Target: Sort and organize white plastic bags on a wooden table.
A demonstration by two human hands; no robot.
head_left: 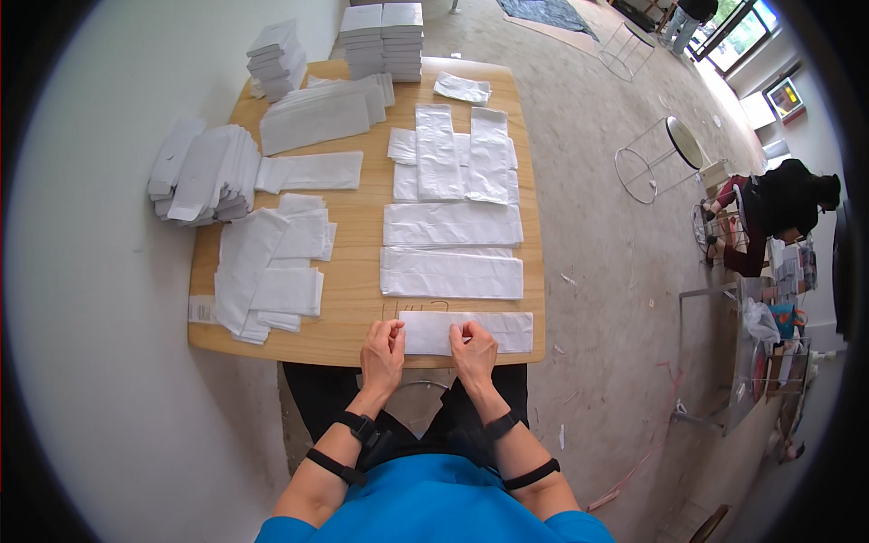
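Observation:
Close to the table's near edge lies a long, flat white paper strip (507,333), which looks folded. My left hand (384,355) is closed, its thumb and fingers pinched at the strip's left end. With thumb and fingertips together, my right hand (475,353) grips the same strip near its middle. Just beyond it, more white paper strips (453,273) lie crosswise in rows. Farther off, two strips (489,154) stand lengthwise on top of others, and a small crumpled white paper bundle (463,88) lies near the far edge.
The wooden table (362,244) stands beside a white wall (100,271). On its left are fanned white papers (290,281) and a thick paper pile (210,172). Tall white stacks (383,41) rise at the back. Stools (683,143) and a seated person (778,208) are at right.

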